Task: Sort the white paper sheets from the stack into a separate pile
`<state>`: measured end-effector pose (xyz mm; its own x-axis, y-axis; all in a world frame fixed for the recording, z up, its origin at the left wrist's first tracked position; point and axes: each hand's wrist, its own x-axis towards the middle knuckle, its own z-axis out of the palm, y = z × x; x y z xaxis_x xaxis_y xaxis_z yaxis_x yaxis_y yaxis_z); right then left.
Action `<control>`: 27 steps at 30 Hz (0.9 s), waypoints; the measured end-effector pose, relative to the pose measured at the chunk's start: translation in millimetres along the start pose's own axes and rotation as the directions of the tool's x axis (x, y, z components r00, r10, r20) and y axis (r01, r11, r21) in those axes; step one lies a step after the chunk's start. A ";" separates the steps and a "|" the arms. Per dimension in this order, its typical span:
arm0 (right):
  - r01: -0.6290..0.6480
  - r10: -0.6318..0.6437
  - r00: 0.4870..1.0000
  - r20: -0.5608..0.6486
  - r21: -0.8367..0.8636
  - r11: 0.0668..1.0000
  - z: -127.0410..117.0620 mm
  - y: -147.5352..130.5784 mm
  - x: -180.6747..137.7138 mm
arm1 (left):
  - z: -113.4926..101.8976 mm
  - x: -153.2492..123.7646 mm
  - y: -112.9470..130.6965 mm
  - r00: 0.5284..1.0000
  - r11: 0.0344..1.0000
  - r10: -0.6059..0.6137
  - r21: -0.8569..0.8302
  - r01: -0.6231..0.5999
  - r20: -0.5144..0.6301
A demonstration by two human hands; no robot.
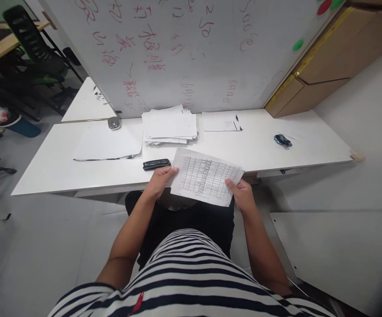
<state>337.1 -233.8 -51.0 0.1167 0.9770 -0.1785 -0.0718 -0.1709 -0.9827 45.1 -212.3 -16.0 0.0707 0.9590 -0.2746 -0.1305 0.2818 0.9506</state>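
Observation:
A printed sheet of paper (204, 178) with a table of rows and columns is held tilted over the desk's front edge, above my lap. My left hand (160, 179) pinches its left edge, thumb on top. On the other side, my right hand (242, 193) grips the right edge, also with the thumb on the printed face. The fingers under the sheet are hidden. A black stapler (156, 164) lies on the desk just beyond my left hand. Behind the sheet sits a stack of white papers (169, 125).
On the white desk (62, 171) lie a large white sheet (108, 143), a grey computer mouse (114, 123), another paper (219, 121) and a small dark object (282, 141). A whiteboard (217, 66) with red writing stands behind, and cardboard boxes (329, 57) at the right.

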 end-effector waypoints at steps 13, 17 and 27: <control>0.025 -0.024 1.000 -0.004 0.208 0.978 34.7 -24.0 27.5 | 1.7 3.9 -11.6 0.935 0.965 0.250 0.142 -0.220 -0.252; 0.351 -0.352 0.936 0.018 0.039 0.936 49.6 -36.5 38.0 | -7.1 14.5 -5.5 0.929 0.937 0.346 0.098 -0.335 -0.133; 0.252 -0.260 0.966 0.002 -0.254 0.934 90.0 11.9 48.3 | 10.4 12.6 -39.1 0.905 0.885 0.381 0.357 -0.298 -0.191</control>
<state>252.8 -177.2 -66.8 0.1297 0.9881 0.0831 0.2142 0.0539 -0.9753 61.3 -211.5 -55.2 -0.1743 0.9809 0.0864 0.2167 -0.0474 0.9751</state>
